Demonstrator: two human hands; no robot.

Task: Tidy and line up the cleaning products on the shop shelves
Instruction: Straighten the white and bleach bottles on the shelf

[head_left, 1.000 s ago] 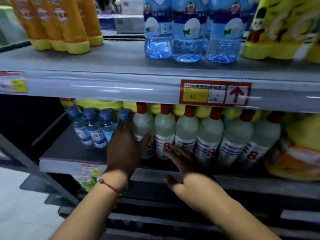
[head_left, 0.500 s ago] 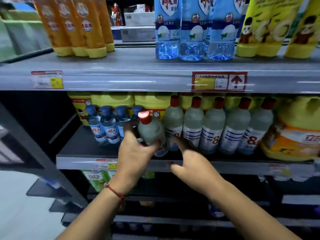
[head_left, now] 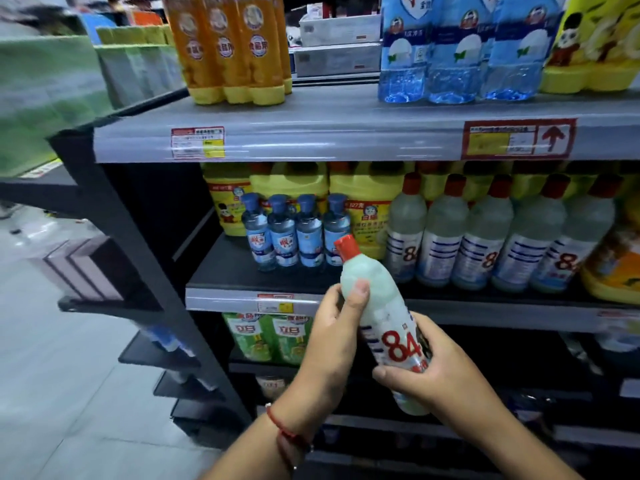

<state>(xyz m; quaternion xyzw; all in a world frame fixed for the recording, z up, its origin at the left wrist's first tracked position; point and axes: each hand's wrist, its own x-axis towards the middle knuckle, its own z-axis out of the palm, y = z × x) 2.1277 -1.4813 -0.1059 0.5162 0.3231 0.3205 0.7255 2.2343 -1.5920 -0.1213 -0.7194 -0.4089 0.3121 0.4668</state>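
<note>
Head view. We hold one 84 bottle in front of the middle shelf, clear of it and tilted, with its red cap pointing up and to the left. Our left hand grips the upper body of the bottle: the thumb lies across the pale shoulder just below the cap and the fingers curl behind. Our right hand grips the lower body: the fingers wrap under the label and the base protrudes below the palm. A red cord circles the left wrist.

Positions relative to the middle shelf:
- On it, right part: a row of 84 bottles with red caps, upright and side by side.
- On it, left of that row: four small blue bottles, upright and touching.
- On it, at the back: yellow jugs.
- On its front edge: a price tag, just left of the left hand.
- Below it: green packs.
- Above it: the top shelf, which carries orange bottles at the left, large blue bottles further right and yellow bottles at the far right. Its front edge bears a red arrow tag.
</note>
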